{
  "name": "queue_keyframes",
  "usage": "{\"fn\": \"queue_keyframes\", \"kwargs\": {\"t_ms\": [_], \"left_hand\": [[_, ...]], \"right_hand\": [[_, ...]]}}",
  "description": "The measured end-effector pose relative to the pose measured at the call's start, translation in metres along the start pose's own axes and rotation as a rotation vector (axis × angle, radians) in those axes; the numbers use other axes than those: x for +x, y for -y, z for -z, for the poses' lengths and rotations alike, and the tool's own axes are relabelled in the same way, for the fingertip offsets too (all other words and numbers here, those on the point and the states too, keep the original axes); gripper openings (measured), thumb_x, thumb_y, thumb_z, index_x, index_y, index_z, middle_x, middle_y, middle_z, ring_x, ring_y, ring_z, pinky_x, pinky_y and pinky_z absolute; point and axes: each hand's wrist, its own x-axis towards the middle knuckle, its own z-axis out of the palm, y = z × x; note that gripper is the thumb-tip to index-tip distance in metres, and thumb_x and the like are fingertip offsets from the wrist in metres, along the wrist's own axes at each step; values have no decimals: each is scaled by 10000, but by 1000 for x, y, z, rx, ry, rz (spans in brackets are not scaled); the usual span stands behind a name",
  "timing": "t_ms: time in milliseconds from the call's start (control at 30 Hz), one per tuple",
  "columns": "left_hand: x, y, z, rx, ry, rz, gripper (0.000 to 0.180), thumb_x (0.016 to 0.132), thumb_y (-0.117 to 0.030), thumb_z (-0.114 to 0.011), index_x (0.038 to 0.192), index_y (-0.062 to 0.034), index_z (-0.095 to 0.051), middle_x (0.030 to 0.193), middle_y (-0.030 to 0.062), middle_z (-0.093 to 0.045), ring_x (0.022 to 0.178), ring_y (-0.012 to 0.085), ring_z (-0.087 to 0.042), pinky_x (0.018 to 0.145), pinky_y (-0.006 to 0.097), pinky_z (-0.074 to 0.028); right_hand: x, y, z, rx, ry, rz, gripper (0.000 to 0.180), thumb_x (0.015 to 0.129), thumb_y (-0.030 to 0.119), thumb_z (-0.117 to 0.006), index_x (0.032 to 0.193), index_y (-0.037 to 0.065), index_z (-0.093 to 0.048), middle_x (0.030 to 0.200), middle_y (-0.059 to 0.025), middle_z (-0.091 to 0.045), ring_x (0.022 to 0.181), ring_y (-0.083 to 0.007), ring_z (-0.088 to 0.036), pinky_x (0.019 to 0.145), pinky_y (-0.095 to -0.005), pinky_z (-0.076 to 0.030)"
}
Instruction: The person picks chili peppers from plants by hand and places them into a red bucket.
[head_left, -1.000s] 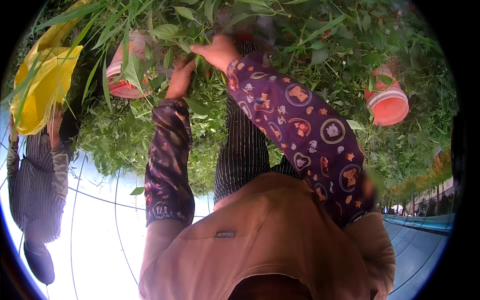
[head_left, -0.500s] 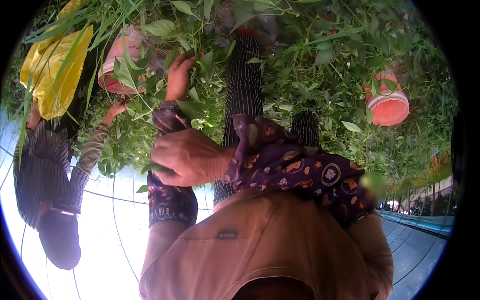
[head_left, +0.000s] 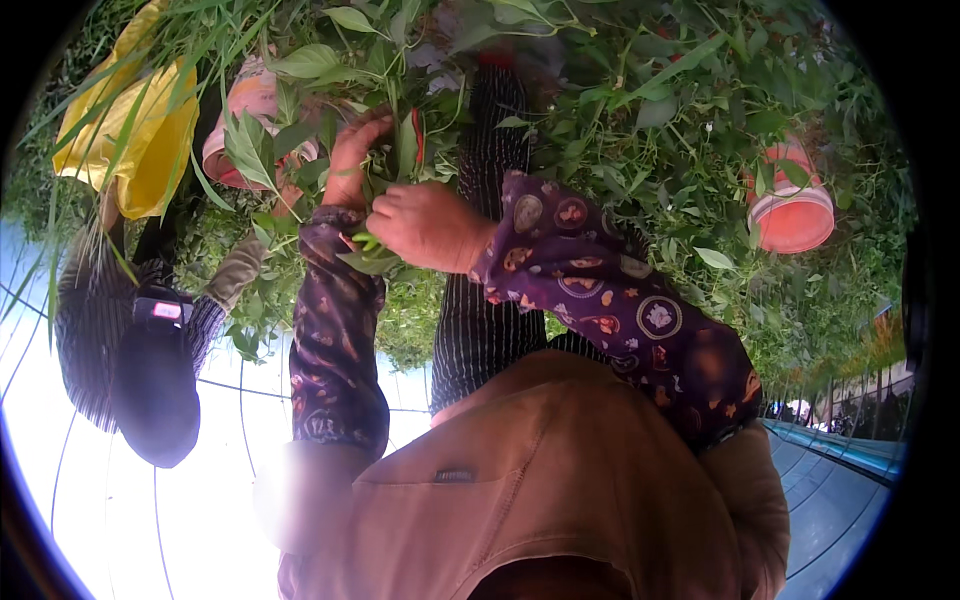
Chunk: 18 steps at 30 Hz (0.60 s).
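My left hand (head_left: 350,160) reaches into the leafy green plant (head_left: 400,150), with its fingers curled around a stem beside a small red fruit (head_left: 417,135). Just below it, my right hand (head_left: 425,225) is closed on a small bunch of green sprigs (head_left: 362,248) that stick out of my fist on the left. The two hands nearly touch. Both arms wear purple patterned sleeves (head_left: 610,300). What lies inside my right palm is hidden.
Dense foliage (head_left: 680,120) fills the upper view. A pink-orange bucket (head_left: 792,205) sits at the right and another (head_left: 248,110) at the left. Beside it another person in a striped sleeve (head_left: 85,330) and dark cap (head_left: 155,390) holds a yellow bag (head_left: 140,130). Striped cloth (head_left: 485,330) hangs centrally.
My right hand dropped from the plant to waist height, then rose back beside my left hand. My left hand stayed in the leaves. The person at the left shifted.
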Motion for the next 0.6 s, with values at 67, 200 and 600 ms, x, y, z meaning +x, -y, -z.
{"fn": "queue_keyframes", "kwargs": {"t_ms": [67, 200, 600], "left_hand": [[-1, 4, -5, -171, -19, 90, 295, 927, -114, -554, 1188, 20, -585, 1002, 45, -663, 874, 127, -625, 811, 263, -500], [6, 9, -12, -121, 9, 28, 273, 930, -104, -559, 1174, 15, -589, 943, 24, -660, 824, 120, -626, 770, 260, -509], [14, 63, 37, -25, -95, 56, 226, 977, -217, -552, 1042, -15, -630, 916, -4, -651, 791, 90, -591, 765, 248, -463]], "right_hand": [[-17, 14, 12, 43, 6, 29, 108, 699, 144, -613, 729, 100, -520, 734, -19, -490, 716, -184, -560, 598, -308, -486], [-22, 40, 55, 168, 23, 136, 104, 716, 147, -606, 717, 101, -513, 732, -16, -486, 710, -160, -547, 593, -281, -490], [-27, -121, 81, 1089, -374, -1297, 145, 875, 98, -659, 976, -3, -633, 783, -93, -658, 653, -160, -642, 572, -305, -522]]}}
